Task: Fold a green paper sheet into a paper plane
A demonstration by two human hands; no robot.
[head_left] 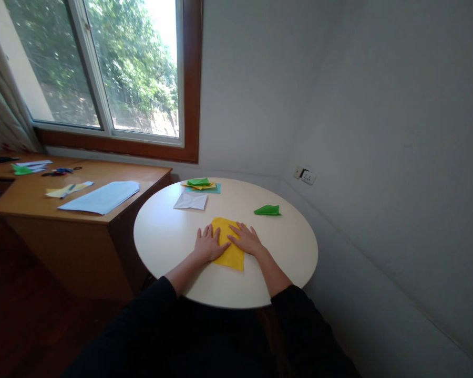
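Left hand (207,244) laid flat, fingers spread, on yellow paper (230,247); right hand (247,240) likewise flat, just beside. Paper pinned between both palms on round table (169,236). Risk judged: uneven pressure lets sheet be slid, crease skewed. Green folded piece (267,210) beyond right hand.

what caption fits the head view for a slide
Both hands, left hand and right hand, press flat on a yellow paper on a round white table.

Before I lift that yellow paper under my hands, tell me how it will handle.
The yellow paper lies thin and flat on the round table, so it is probably floppy and very light. Both the left hand and right hand press it down; released, it would likely slide easily on the smooth top.
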